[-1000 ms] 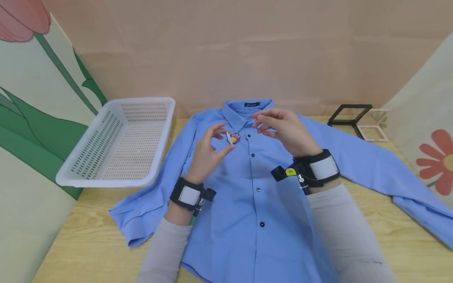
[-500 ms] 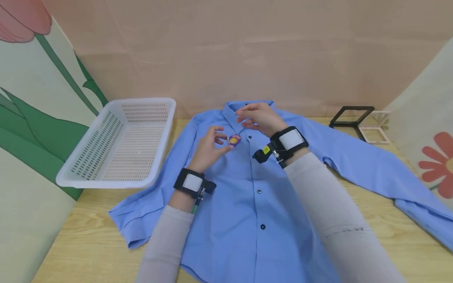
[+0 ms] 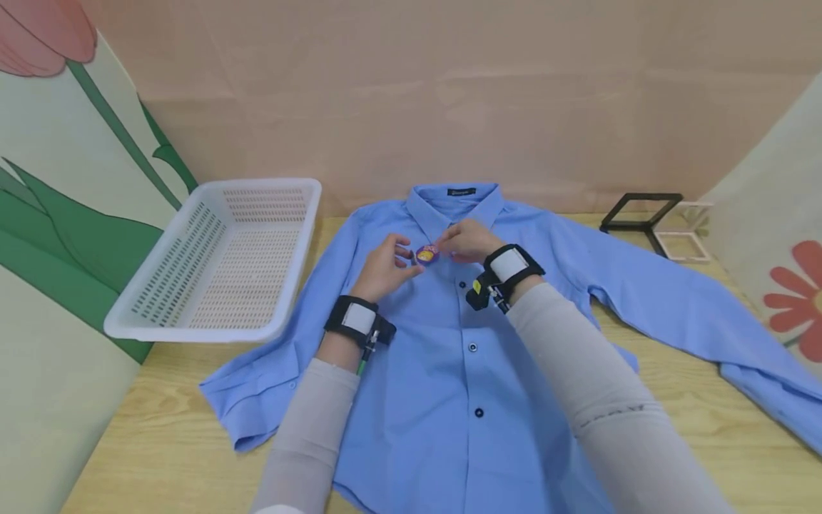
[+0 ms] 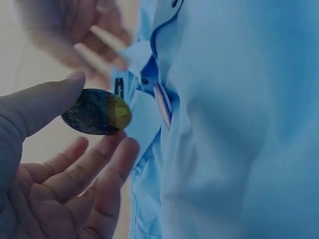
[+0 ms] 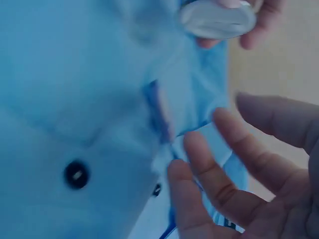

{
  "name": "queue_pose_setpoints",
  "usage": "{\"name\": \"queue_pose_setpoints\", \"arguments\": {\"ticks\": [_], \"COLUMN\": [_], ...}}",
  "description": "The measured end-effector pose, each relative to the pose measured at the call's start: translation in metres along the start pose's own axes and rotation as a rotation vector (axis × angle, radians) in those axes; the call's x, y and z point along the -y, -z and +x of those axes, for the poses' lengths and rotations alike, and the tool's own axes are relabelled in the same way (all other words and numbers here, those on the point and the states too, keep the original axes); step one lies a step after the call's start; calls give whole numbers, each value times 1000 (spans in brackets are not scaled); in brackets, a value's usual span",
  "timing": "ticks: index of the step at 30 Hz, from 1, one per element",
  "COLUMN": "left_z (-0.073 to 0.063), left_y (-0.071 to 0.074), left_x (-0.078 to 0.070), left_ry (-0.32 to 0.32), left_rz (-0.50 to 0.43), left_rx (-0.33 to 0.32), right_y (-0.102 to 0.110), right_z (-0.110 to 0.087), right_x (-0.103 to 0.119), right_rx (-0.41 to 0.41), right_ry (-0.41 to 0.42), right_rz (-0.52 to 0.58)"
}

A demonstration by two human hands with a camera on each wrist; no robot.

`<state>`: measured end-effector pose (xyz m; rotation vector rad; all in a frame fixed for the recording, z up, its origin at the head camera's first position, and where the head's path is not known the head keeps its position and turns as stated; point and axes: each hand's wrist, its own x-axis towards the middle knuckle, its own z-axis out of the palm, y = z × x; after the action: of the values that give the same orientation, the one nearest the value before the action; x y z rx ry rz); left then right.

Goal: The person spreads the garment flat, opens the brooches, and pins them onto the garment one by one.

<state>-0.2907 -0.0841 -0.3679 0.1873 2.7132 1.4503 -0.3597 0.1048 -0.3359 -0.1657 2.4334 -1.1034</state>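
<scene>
A blue button-up shirt lies spread out, collar at the back. On its chest, beside the button placket, sits a round purple badge with a yellow picture; it shows edge-on in the left wrist view. My left hand pinches a second round badge between thumb and fingertips, just left of the first. Its white back faces the right wrist camera. My right hand holds nothing; its fingers are spread, with the tips close to the badge on the shirt.
A white perforated basket stands at the left, beside one shirt sleeve. Black and pale pink square frames stand at the back right. The wooden table shows around the shirt, and a wall covering rises behind it.
My right hand has come left and down from beside the collar to the badge on the shirt. My left hand has barely shifted and keeps its pinch on the other badge.
</scene>
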Motion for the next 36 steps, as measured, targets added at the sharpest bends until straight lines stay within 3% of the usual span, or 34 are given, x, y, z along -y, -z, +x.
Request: {"name": "queue_pose_setpoints", "arguments": {"ticks": [4,10,13,18,25,30,36], "left_z": [6,14,17,19,19,22,22], "left_y": [1,2,1,0,-4,-8,-12], "left_x": [-1,-3,-2,0,0,2,3], "left_ry": [40,68,64,63,67,68,79], "left_rz": [15,109,138,164,195,216,223], "left_rx": [32,80,96,128,156,161,160], "right_y": [-3,-12,-18,-28,-37,-40,-42], "right_z": [3,6,7,14,12,11,18], "right_x": [-7,-10,-12,-19,-22,-25,-36], "right_rx": [24,93,82,31,0,-33,-1], "right_ry": [67,114,119,199,215,304,332], "right_rz": [-217,-406,-471,-582,-589,-608,-558]}}
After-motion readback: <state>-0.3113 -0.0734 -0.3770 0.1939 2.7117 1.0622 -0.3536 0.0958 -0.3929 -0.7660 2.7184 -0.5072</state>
